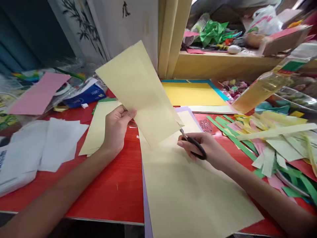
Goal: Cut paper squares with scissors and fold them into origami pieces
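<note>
My left hand [119, 124] pinches the left edge of a pale yellow folded sheet [146, 92], which is raised and tilted above the table. In my right hand [203, 147] are black-handled scissors [198, 148], their blades at the lower right corner of that sheet. Beneath both lies a large pale yellow sheet [193, 198], with purple paper [146, 205] showing along its left side. Smaller pale yellow pieces [95, 132] rest on the table behind my left wrist.
The red table [119, 188] carries white sheets [59, 142] and pink paper [39, 94] at left. Paper scraps [277, 138] are heaped at right beside a leaning bottle [262, 89]. Yellow sheet [193, 93] lies at the back, below a cluttered shelf [223, 64].
</note>
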A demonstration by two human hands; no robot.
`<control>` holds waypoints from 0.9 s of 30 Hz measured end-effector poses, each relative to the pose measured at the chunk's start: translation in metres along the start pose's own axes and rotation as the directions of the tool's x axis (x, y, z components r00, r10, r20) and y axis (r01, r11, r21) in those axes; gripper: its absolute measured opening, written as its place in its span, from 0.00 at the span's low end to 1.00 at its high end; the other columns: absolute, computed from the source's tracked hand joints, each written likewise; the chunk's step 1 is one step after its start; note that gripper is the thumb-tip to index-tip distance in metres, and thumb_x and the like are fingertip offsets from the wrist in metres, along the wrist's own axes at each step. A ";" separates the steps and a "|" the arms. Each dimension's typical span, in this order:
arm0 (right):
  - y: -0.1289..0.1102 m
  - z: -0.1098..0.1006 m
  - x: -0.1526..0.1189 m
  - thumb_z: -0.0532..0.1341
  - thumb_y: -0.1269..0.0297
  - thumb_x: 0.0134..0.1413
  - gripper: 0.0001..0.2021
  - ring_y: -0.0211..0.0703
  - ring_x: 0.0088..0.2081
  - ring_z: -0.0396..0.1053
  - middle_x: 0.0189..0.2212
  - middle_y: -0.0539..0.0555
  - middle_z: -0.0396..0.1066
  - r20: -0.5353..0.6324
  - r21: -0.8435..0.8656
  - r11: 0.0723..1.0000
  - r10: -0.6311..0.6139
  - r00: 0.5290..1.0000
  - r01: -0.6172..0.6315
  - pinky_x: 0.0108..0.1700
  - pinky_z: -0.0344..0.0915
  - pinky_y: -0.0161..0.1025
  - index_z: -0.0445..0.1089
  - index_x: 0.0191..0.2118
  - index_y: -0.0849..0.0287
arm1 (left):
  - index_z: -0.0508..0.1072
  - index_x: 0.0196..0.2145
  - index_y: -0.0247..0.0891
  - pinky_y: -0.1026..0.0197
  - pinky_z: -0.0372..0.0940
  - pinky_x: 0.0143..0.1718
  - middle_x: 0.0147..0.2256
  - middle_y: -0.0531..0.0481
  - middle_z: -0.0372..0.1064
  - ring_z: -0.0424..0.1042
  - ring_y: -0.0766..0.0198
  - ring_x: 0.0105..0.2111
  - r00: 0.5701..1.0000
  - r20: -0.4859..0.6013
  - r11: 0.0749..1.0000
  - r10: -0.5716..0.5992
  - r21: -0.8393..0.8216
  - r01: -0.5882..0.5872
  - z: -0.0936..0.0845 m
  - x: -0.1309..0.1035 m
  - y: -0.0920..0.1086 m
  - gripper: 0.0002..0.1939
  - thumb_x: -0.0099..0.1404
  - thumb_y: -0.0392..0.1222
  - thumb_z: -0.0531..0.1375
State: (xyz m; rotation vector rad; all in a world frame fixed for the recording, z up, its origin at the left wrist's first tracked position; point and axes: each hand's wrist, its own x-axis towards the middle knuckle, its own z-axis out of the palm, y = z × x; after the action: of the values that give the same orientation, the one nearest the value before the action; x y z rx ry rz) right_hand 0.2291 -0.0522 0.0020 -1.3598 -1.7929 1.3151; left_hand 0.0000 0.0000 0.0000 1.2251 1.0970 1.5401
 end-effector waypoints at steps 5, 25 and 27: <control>0.002 -0.001 -0.001 0.57 0.52 0.52 0.18 0.33 0.19 0.55 0.14 0.46 0.59 -0.010 0.049 0.997 0.052 0.999 -0.052 0.25 0.51 0.34 0.60 0.19 0.58 | 0.75 0.32 0.35 0.66 0.62 0.25 0.29 0.51 0.71 0.66 0.69 0.27 1.000 0.018 1.000 0.016 -0.002 -0.016 0.000 0.000 0.001 0.06 0.56 0.39 0.61; 0.000 0.003 0.000 0.57 0.54 0.52 0.19 0.32 0.18 0.56 0.13 0.46 0.59 -0.028 0.060 0.997 0.041 0.999 -0.040 0.23 0.51 0.34 0.59 0.17 0.59 | 0.75 0.36 0.38 0.63 0.67 0.31 0.33 0.50 0.73 0.71 0.65 0.31 0.997 0.076 0.997 0.001 0.077 -0.007 0.002 -0.004 0.001 0.09 0.56 0.42 0.60; 0.000 0.003 -0.001 0.58 0.54 0.52 0.19 0.32 0.17 0.56 0.12 0.46 0.60 -0.035 0.051 0.997 0.062 0.997 -0.061 0.22 0.50 0.34 0.59 0.16 0.59 | 0.74 0.36 0.37 0.62 0.68 0.32 0.33 0.49 0.73 0.72 0.64 0.33 0.996 0.089 0.997 -0.008 0.082 0.001 0.003 -0.005 0.001 0.10 0.57 0.42 0.60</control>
State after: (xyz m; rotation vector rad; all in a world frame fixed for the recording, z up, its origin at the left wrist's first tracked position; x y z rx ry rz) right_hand 0.2269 -0.0539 0.0012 -1.4132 -1.6949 1.3489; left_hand 0.0032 -0.0049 0.0005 1.3327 1.1131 1.4349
